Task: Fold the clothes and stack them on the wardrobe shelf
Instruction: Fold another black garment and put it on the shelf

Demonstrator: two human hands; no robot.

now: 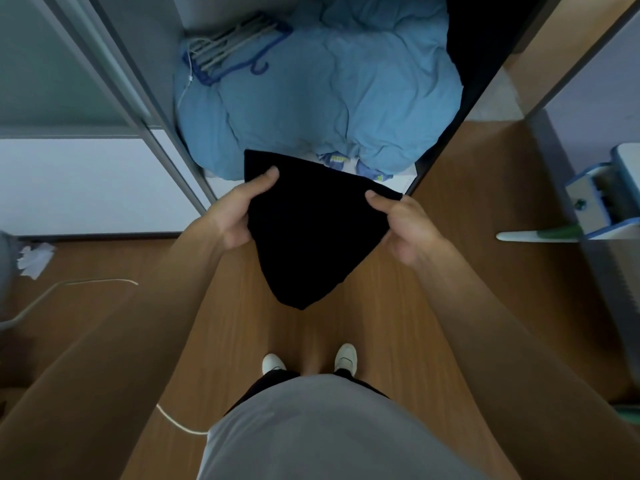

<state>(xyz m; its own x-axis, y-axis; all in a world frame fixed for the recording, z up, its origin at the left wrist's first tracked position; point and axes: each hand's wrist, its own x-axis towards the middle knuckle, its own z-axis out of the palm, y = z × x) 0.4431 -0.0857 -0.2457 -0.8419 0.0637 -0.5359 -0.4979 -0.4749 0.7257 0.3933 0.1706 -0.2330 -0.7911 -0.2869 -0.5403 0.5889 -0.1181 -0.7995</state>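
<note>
The garment (311, 230), black and folded, sits at frame centre, held level between both hands in front of the wardrobe opening. The left hand (237, 211) grips its left edge: the thumb lies on top of the fabric and the fingers curl underneath, out of view. The right hand (398, 223) grips the right edge the same way, thumb on top, fingers hidden below. The garment's upper edge overlaps the front of the shelf (221, 185) in the frame; contact with the shelf cannot be determined. Its lower corner hangs toward the floor (242, 323). A blue duvet (329, 88) fills the shelf in the upper centre of the frame, just beyond the garment. A bundle of hangers (228, 46) lies on the duvet's upper left part. A sliding door (69, 98) occupies the upper left of the frame. Two white shoes (273, 363) stand on the floor at lower centre. A white cable (180, 424) runs across the floor at lower left.
</note>
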